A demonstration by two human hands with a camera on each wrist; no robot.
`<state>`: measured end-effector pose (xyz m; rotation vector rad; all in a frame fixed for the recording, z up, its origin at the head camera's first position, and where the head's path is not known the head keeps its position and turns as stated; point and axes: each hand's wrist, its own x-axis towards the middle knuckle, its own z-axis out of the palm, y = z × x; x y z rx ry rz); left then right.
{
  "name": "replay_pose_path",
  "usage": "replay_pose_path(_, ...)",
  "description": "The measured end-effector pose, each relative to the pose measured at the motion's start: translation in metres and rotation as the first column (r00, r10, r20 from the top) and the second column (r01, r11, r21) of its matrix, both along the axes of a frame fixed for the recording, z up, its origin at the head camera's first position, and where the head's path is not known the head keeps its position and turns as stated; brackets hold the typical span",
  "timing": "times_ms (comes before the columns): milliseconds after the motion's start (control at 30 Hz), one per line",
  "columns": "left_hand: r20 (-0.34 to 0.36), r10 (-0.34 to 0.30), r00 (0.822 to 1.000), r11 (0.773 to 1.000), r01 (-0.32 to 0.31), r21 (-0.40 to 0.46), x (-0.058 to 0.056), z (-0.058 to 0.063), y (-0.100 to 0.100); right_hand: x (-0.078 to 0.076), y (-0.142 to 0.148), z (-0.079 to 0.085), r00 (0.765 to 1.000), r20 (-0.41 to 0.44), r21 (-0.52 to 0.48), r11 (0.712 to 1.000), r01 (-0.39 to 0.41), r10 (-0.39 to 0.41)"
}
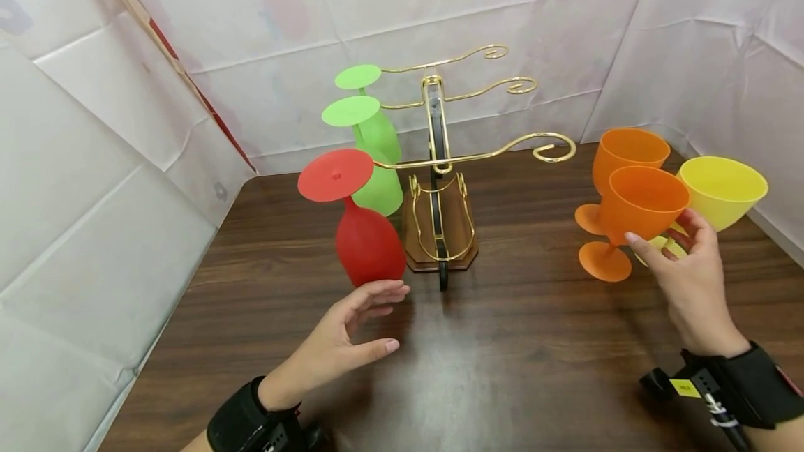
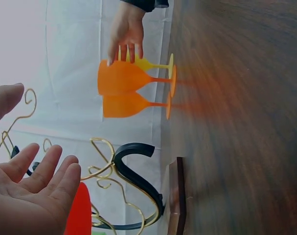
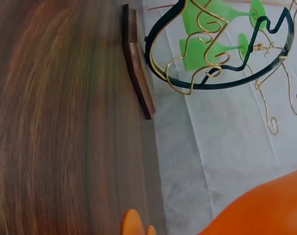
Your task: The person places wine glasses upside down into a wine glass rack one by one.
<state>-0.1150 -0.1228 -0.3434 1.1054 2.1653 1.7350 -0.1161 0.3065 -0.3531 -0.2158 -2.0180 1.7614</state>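
In the head view, the left hand (image 1: 342, 340) is wide, fingers nearly straight and thumb apart, by the rim of the red goblet (image 1: 370, 243) hung upside down left of the gold-wire rack (image 1: 437, 134). Well right of the rack, the right hand (image 1: 691, 274) has thumb and fingers at an orange goblet's (image 1: 647, 202) smooth bowl; whether they grip, I cannot tell.

In the left wrist view, the rack's black strip (image 2: 138, 176) curves smoothly.

In the right wrist view, the rack's angular base (image 3: 137, 73) sits on the wood-grained table (image 3: 65, 127).
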Motion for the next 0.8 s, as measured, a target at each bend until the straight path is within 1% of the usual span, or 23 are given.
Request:
replay_pose_path(100,0.026,0.006,1.0,1.0,-0.006,-0.002,0.001,-0.001,0.0,-0.007,0.0,-0.003,0.997,-0.042,-0.094,0.993,-0.067,0.063)
replay_pose_path(233,0.065,0.026,0.998,1.0,-0.025,-0.014,0.002,-0.001,-0.001,-0.015,-0.001,-0.007,0.998,-0.026,-0.096,0.993,-0.065,0.062)
replay_pose_path(333,0.074,0.032,0.997,0.999,-0.031,-0.019,0.002,-0.001,-0.001,-0.02,-0.003,-0.009,0.999,-0.038,-0.127,0.991,-0.036,0.031)
replay_pose_path(467,0.06,0.025,0.998,1.0,-0.024,-0.011,0.001,-0.002,-0.002,-0.025,-0.006,-0.01,0.998,-0.029,-0.142,0.989,0.052,-0.056)
replay_pose_path(567,0.049,0.018,0.999,1.0,-0.018,-0.005,0.001,-0.003,-0.002,-0.029,-0.009,-0.009,0.994,-0.033,-0.172,0.981,0.093,-0.101)
replay_pose_path(667,0.043,0.016,0.999,1.0,-0.016,-0.002,0.001,-0.003,-0.002,-0.028,-0.012,-0.006,0.992,-0.065,-0.198,0.976,0.095,-0.11)
replay_pose_path(733,0.033,0.018,0.999,1.0,-0.018,-0.001,0.001,-0.002,-0.002,-0.026,-0.015,-0.002,0.99,-0.092,-0.177,0.98,0.088,-0.106)
replay_pose_path(800,0.047,0.025,0.999,1.0,-0.025,-0.003,0.001,-0.002,-0.002,-0.023,-0.018,0.003,0.989,-0.126,-0.156,0.986,0.062,-0.082)
